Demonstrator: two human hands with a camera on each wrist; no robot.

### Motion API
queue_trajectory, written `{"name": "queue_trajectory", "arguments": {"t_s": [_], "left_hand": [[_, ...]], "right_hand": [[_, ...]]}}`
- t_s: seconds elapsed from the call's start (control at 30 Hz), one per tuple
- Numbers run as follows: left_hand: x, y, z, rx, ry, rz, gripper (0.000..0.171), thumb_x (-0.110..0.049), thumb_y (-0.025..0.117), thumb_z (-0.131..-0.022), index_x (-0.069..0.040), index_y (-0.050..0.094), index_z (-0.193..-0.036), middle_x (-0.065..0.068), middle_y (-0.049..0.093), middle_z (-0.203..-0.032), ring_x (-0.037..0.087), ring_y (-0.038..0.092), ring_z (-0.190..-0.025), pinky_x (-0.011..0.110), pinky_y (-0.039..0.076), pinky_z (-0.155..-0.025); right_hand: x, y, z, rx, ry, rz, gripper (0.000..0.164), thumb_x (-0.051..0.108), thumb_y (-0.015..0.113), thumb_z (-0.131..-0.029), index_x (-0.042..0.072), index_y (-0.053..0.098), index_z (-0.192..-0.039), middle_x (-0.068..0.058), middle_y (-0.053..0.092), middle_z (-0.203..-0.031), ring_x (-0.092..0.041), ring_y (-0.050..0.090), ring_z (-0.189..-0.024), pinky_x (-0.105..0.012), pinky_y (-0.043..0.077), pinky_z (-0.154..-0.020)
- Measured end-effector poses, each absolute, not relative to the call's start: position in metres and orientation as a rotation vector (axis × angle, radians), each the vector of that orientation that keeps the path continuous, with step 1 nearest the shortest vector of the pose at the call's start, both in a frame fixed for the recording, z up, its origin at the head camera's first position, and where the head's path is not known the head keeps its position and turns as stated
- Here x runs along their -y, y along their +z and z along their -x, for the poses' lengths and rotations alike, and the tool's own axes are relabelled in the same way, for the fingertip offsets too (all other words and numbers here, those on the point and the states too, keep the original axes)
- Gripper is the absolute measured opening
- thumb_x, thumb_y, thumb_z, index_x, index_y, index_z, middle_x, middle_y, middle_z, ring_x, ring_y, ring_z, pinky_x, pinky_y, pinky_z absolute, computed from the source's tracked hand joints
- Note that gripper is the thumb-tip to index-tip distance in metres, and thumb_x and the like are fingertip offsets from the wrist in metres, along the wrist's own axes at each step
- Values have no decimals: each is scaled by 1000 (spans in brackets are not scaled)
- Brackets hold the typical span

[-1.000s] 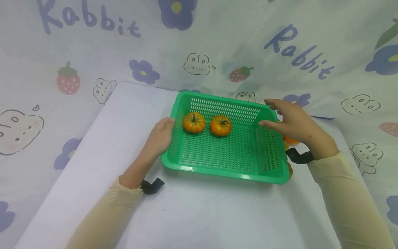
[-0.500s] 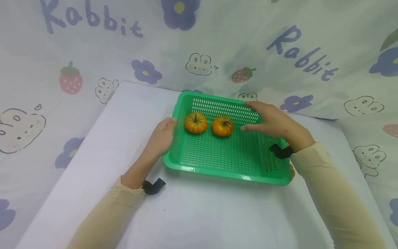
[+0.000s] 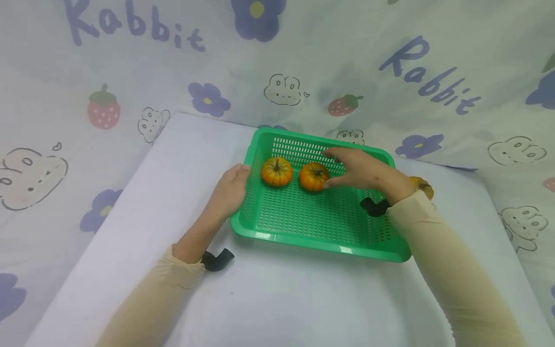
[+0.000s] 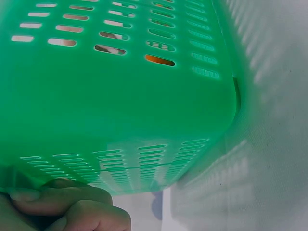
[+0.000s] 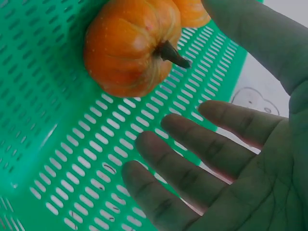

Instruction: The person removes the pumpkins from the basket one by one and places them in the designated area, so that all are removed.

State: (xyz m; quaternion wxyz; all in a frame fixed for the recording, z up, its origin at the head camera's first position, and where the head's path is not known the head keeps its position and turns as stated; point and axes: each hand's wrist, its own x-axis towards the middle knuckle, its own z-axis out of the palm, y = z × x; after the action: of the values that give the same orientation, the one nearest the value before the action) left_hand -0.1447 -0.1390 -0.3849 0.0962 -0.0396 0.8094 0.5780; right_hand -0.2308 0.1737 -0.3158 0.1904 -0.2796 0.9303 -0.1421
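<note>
A green perforated basket [image 3: 321, 245] holds two small orange pumpkins side by side near its back wall. The left pumpkin [image 3: 276, 172] has its stem up, while the right pumpkin [image 3: 311, 177] leans its stem toward the right. My left hand [image 3: 228, 191] grips the basket's left rim; its curled fingers [image 4: 91, 211] show against the basket's outside in the left wrist view. Over the basket's inside, my right hand [image 3: 357, 168] has its fingers spread, holding nothing. Its thumb tip overlaps the right pumpkin in the head view. The right wrist view shows the fingertips apart from that pumpkin.
Beyond the basket's right side lies a yellow-orange gourd [image 3: 423, 187], partly hidden by the right forearm. The white tabletop [image 3: 277, 299] meets a cloth backdrop [image 3: 238, 58] printed with rabbits, flowers and strawberries. Black curved pieces stick out at both wrists.
My right hand has moved left, from over the basket's right rim to beside the right pumpkin. The left hand keeps its grip, and the gourd outside shows differently behind the arm.
</note>
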Motion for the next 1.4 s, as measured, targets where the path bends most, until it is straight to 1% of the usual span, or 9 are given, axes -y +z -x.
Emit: {"name": "queue_trajectory", "arguments": {"t_s": [0.2,0.43,0.53,0.67,0.9,1.1,1.4], "left_hand": [[136,-386,145,-2399,1711,115,50,-42,26,-115,-2,55,-124,16,57,-92,27,59,-77,39,55,-69],[135,-384,144,-2404,1706,110,49,-42,27,-115,-2,55,-122,15,56,-91,27,59,-76,39,55,-68],[136,-384,144,-2399,1707,113,48,-41,27,-115,-2,55,-121,15,56,-90,27,59,-76,39,56,-68],[136,-384,144,-2399,1702,112,48,-41,26,-115,-2,54,-121,16,56,-91,28,59,-76,39,56,-67],[139,-382,145,-2403,1694,106,50,-42,25,-115,-1,54,-125,16,56,-93,28,59,-77,38,56,-67],[139,-384,146,-2386,1719,119,50,-42,26,-115,-2,54,-126,17,56,-94,28,60,-77,39,58,-67],[139,-388,147,-2392,1705,120,50,-43,27,-115,-3,54,-125,18,57,-95,28,60,-77,38,57,-67]], "right_hand": [[-169,-326,235,-2570,-371,735,87,37,84,-91,4,39,-158,-18,49,-155,-39,50,-137,-60,42,-111],[-167,-342,239,-2543,-345,699,79,32,83,-92,4,45,-154,-19,55,-147,-38,54,-131,-58,45,-109],[-166,-346,239,-2552,-333,676,78,33,83,-92,7,45,-155,-18,54,-149,-37,53,-132,-58,44,-109],[-164,-350,240,-2557,-348,644,81,33,83,-92,10,42,-157,-16,50,-154,-36,51,-135,-57,43,-110],[-161,-356,244,-2569,-379,630,85,36,85,-90,11,39,-157,-15,49,-154,-36,52,-134,-56,45,-108],[-158,-359,244,-2580,-382,643,86,37,86,-90,11,39,-157,-15,48,-156,-37,49,-138,-56,43,-111],[-155,-363,243,-2583,-379,663,87,36,86,-89,8,40,-158,-16,49,-155,-37,48,-140,-56,42,-113]]}}
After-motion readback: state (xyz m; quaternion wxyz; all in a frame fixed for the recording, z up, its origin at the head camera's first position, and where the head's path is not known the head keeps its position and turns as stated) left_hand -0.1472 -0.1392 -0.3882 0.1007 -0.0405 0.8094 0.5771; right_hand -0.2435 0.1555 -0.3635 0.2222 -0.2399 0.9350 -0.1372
